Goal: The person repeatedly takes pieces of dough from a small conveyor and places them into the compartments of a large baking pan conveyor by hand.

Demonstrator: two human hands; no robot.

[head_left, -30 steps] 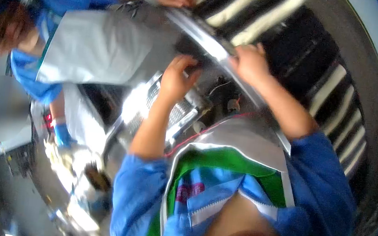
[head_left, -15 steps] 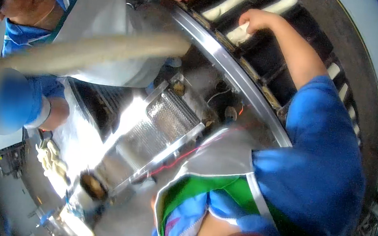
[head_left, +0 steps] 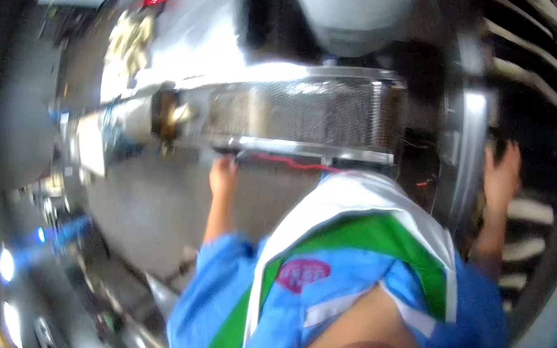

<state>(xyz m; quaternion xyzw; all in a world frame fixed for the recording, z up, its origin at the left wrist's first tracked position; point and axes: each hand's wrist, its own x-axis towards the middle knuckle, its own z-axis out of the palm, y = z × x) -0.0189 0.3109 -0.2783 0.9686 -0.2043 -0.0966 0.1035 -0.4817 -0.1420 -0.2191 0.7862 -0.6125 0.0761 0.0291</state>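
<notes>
My right hand (head_left: pixel 503 175) is over the dark slotted trays (head_left: pixel 535 151) on the right, fingers spread and nothing seen in them. Pale dough strips (head_left: pixel 530 211) lie in the slots just below it, and more dough strips (head_left: pixel 527 76) lie farther up. My left hand (head_left: pixel 224 174) is at the near edge of the mesh conveyor (head_left: pixel 293 116), its fingers curled by the dark part of the rail. Blur hides what, if anything, they hold.
A shiny metal rail (head_left: pixel 471 136) runs between the mesh conveyor and the trays. Piled dough pieces (head_left: pixel 126 48) lie at the upper left. Across the conveyor stands a person in a white apron (head_left: pixel 362 16). A red cord (head_left: pixel 294 163) hangs along the near side.
My view has turned. My right hand, closed on a dough strip before, has let go and opened. My left hand has come into view by the conveyor.
</notes>
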